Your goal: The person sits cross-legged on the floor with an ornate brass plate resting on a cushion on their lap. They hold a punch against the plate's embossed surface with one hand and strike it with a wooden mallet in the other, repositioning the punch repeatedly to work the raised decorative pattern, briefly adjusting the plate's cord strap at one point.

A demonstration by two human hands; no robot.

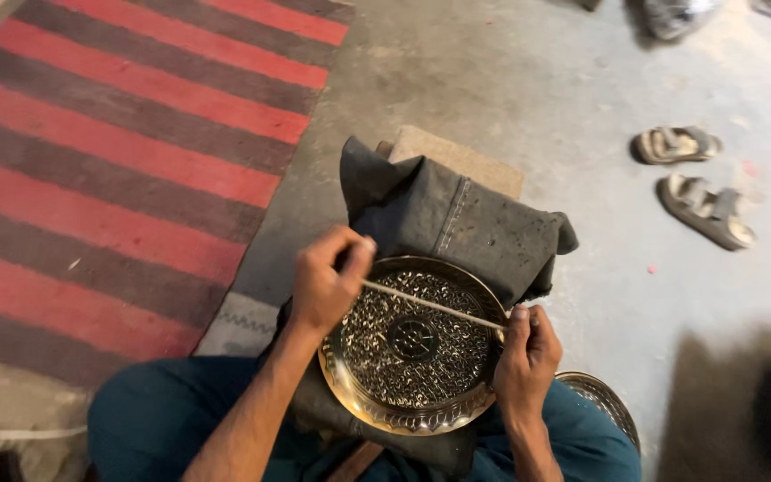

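A round brass plate [385,412] with a dense engraved pattern rests on a dark cloth in my lap. My left hand [325,284] grips one end of a thin pale stick [430,305] at the plate's upper left rim. My right hand [525,353] pinches the stick's other end at the right rim. The stick stretches across the plate's face, just above its centre boss.
A dark grey folded cloth [457,219] covers a block in front of me. A red and dark striped rug [118,170] lies left. Two sandals [693,178] sit on the concrete floor at right. Another brass plate [607,402] peeks out by my right knee.
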